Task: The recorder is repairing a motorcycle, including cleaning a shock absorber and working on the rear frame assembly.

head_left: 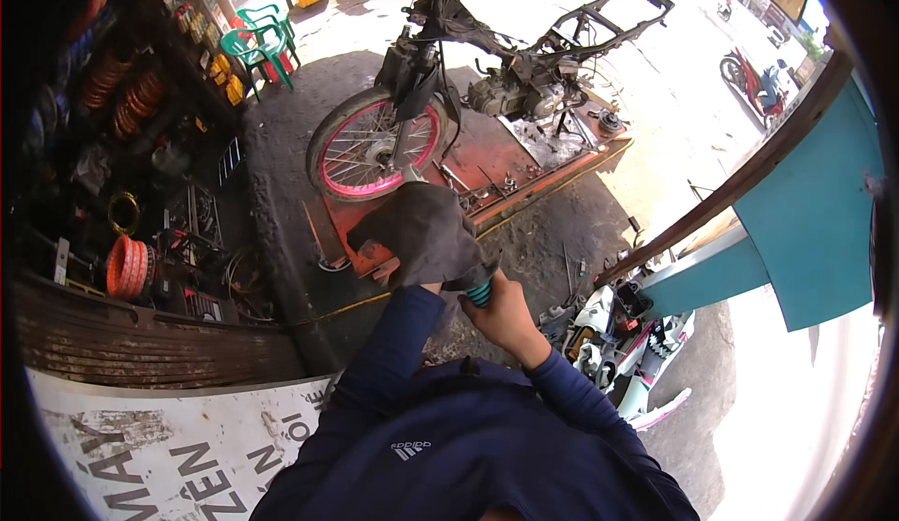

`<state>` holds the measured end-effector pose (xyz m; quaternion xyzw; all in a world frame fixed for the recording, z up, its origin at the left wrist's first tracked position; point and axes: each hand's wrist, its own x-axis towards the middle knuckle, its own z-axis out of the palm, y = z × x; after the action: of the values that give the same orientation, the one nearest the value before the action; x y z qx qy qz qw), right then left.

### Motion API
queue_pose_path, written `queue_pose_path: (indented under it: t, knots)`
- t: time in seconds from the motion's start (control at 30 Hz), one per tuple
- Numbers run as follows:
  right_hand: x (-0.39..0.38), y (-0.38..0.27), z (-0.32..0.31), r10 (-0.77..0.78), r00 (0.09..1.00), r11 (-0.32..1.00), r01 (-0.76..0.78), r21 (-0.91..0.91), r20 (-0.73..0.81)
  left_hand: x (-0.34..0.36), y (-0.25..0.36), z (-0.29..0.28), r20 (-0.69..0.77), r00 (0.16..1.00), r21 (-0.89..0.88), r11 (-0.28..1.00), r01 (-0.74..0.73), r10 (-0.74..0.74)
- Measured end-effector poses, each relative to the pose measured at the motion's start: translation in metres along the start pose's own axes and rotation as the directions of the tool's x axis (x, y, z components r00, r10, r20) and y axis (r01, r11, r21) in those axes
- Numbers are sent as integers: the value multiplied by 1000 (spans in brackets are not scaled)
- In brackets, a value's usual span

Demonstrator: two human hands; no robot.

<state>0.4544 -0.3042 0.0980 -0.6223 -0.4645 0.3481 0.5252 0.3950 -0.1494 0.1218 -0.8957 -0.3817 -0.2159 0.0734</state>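
A dark grey, soft-looking piece like a rag or cover point(426, 235) is held out in front of me. My left hand point(431, 288) is almost wholly covered by it; only a bit near the wrist shows, so its fingers are hidden. At the dark piece's lower right, my right hand point(507, 317) is closed around a teal ribbed piece point(479, 294), whose kind I cannot make out. A pale tip pokes out at the dark piece's far end. Just beyond stands a stripped motorbike point(515, 90), its pink-rimmed front wheel point(379, 146) nearest my hands.
The motorbike stands on a red platform point(468, 161) with tools and small parts on it. White and pink fairing parts point(623, 357) lie at right. Orange coils point(129, 266) and shelves line the left. Green chairs point(257, 48) stand at the far left, a teal panel point(810, 212) at right.
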Motion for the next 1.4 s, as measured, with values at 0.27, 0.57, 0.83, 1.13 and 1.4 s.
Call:
queue_pose_path:
  t: [0.27,0.57,0.83,1.13,1.4]
  knots:
    - [-11,-11,-36,1,738,308,-642,702,675,1,9,-42,-84,994,-898,428,-105,68]
    - [-1,-3,-26,17,997,994,-9,107,-72,15,17,-12,-92,990,-792,611,-9,-104]
    - [19,9,-29,-88,995,996,87,-28,-48,21,23,-20,-46,985,297,944,-143,164]
    - [1,30,-16,-175,628,5,-770,638,758,-17,-3,-11,-253,952,-598,801,-16,-170]
    - [-2,14,-18,173,864,778,-414,472,473,-1,-31,36,315,939,-664,-674,322,139]
